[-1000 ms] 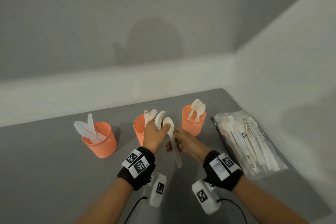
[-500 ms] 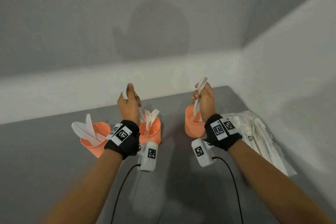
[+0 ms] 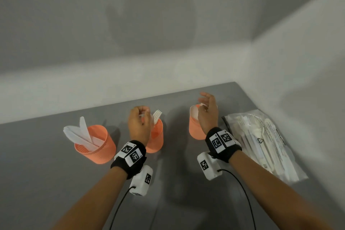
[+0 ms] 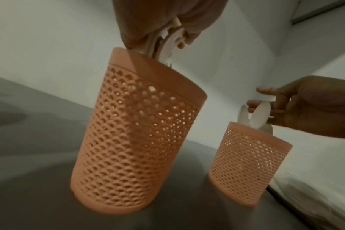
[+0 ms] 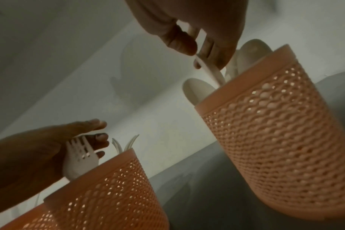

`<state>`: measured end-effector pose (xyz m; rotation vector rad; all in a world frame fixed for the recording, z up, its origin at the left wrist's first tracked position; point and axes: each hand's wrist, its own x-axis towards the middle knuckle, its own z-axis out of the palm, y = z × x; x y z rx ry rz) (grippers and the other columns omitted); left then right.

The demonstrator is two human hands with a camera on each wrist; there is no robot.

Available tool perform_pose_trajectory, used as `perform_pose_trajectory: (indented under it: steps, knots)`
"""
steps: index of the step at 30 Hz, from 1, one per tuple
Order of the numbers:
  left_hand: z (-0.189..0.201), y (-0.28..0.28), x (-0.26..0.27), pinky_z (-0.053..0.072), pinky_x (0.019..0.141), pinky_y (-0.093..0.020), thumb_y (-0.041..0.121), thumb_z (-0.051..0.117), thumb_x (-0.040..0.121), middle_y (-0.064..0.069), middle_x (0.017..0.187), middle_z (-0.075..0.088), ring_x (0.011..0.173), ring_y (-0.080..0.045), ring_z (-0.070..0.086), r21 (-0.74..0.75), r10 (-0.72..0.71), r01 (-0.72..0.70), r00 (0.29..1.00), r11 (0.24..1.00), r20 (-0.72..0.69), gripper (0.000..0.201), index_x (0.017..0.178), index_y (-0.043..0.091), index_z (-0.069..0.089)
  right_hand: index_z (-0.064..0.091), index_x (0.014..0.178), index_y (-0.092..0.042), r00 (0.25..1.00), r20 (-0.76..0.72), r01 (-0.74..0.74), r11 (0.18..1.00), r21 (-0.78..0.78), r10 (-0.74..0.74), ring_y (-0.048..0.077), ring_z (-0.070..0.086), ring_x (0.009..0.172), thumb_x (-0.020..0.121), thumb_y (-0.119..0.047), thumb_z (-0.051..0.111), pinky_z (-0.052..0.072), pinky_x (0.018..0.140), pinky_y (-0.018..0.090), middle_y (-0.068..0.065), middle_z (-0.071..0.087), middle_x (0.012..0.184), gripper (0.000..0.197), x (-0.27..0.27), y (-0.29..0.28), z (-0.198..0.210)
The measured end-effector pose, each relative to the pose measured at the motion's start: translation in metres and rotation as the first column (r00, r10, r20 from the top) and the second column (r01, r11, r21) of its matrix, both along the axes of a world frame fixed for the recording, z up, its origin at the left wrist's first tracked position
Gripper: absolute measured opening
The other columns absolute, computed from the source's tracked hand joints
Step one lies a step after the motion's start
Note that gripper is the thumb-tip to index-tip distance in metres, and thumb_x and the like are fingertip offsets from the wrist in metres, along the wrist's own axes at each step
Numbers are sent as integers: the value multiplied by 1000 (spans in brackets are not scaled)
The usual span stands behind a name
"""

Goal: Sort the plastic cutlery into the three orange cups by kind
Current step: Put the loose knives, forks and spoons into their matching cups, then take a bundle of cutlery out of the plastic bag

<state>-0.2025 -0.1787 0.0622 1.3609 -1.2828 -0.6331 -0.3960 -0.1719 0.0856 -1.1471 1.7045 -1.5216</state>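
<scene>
Three orange mesh cups stand in a row on the grey table. The left cup (image 3: 97, 147) holds knives, the middle cup (image 3: 156, 138) forks, the right cup (image 3: 194, 129) spoons. My left hand (image 3: 140, 119) hangs over the middle cup (image 4: 132, 124) with its fingers curled round white forks (image 4: 167, 42) whose handles go down inside. My right hand (image 3: 205, 107) is over the right cup (image 5: 276, 140), thumb and fingers pinching a white spoon (image 5: 207, 68) that dips into it beside other spoons (image 5: 195, 91).
A clear plastic bag (image 3: 261, 142) of more white cutlery lies at the right, close to the side wall. The back wall runs just behind the cups. Camera cables trail from both wrists over the near part of the table (image 3: 56, 183).
Both hands parted from in front of the middle cup, rose with their cutlery, then came down: the left with forks into the middle cup, the right with the spoon into the right cup.
</scene>
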Motion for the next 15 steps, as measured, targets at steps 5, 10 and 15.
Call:
perform_pose_trajectory:
  steps: [5,10,15]
  knots:
    - [12,6,1,33,83,-13,29,39,87,-14,113,55,99,-16,51,-8,-74,76,983,997,169,41,107,1,62,55,121,-10,997,-70,-30,997,-71,25,8,51,102,81,10,37,27,76,-11,4,55,114,48,4,15,12]
    - [28,26,5,33,83,0,29,37,88,-1,112,57,102,-7,50,-50,-139,141,989,989,54,41,111,4,60,60,116,-7,985,-172,-7,988,-155,-20,6,47,108,80,8,37,28,87,-7,0,57,116,45,-2,40,17]
    - [40,77,31,48,74,-11,25,50,89,9,73,68,71,1,61,42,-513,514,858,857,-35,12,93,23,61,68,96,-4,963,-267,11,996,-90,-35,-9,52,74,80,7,42,36,69,6,-1,62,91,32,-22,86,6]
